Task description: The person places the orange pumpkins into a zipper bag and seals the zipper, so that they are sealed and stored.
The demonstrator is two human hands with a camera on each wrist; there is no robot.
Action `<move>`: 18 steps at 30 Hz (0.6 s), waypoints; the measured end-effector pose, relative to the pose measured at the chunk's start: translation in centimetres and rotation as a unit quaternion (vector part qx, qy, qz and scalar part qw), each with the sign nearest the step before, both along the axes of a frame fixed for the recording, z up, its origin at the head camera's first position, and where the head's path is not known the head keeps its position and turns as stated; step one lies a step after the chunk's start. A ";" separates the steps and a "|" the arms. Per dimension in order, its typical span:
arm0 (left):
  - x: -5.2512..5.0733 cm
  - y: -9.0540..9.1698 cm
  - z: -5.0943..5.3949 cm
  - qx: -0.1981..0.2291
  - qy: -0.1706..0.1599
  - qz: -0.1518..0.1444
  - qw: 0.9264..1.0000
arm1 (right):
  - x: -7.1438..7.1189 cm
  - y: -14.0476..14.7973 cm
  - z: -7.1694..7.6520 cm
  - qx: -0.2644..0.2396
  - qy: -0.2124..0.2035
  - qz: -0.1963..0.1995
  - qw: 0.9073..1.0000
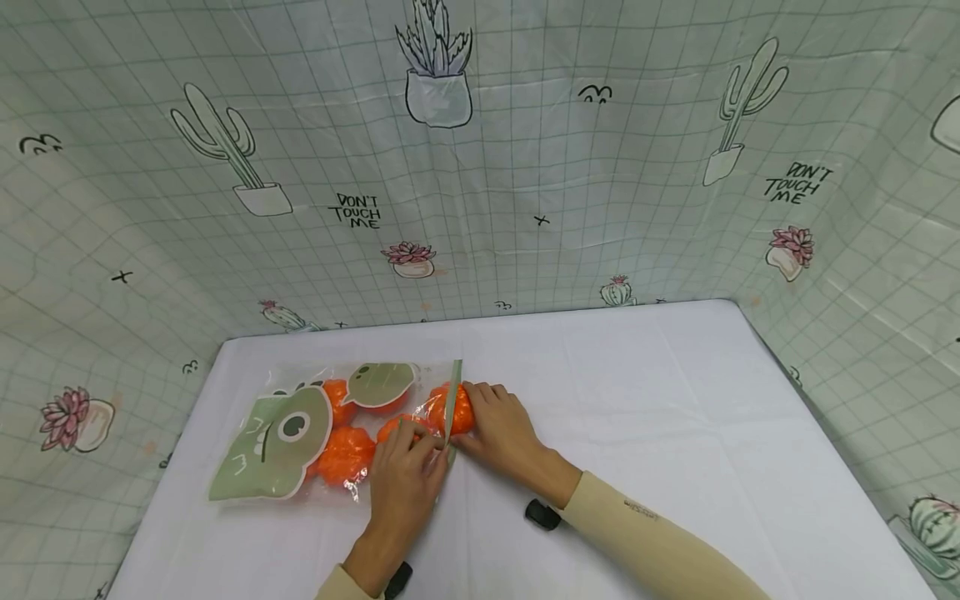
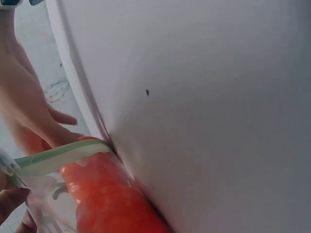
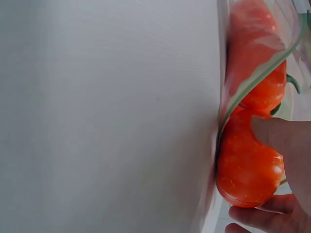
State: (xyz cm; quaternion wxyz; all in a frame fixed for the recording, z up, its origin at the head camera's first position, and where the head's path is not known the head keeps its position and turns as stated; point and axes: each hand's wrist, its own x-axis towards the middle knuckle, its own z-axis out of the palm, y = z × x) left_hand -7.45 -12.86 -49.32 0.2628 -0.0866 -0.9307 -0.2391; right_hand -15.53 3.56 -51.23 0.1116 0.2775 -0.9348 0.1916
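A clear zip bag (image 1: 262,454) printed with a green cartoon monster lies on the left half of the table, with several orange pumpkins (image 1: 347,454) inside. My left hand (image 1: 401,492) pinches the near side of the bag's mouth by its green strip (image 2: 53,158). At that mouth, my right hand (image 1: 506,433) grips one ribbed orange pumpkin (image 3: 248,165), thumb on one side and fingers on the other. This pumpkin sits partly inside the mouth, its right end sticking out past the strip. Green stems show in the wrist views.
A white cloth covers the table (image 1: 645,400). Behind and beside it hangs a checked curtain (image 1: 495,167) with cactus prints. Dark wrist devices (image 1: 542,514) are worn under both wrists.
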 end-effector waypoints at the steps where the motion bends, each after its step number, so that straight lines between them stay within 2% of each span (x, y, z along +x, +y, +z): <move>1: 0.0 0.0 0.0 -0.001 -0.002 0.000 1.000 | 0.0 -0.1 0.0 0.001 -0.005 -0.001 1.000; 9: 0.0 0.0 0.2 -0.002 -0.012 0.001 1.000 | 0.2 0.7 0.0 0.010 -0.013 -0.017 1.000; 18: 0.0 0.0 0.2 -0.001 -0.005 0.004 1.000 | -0.7 -0.4 -0.2 -0.002 -0.009 -0.006 1.000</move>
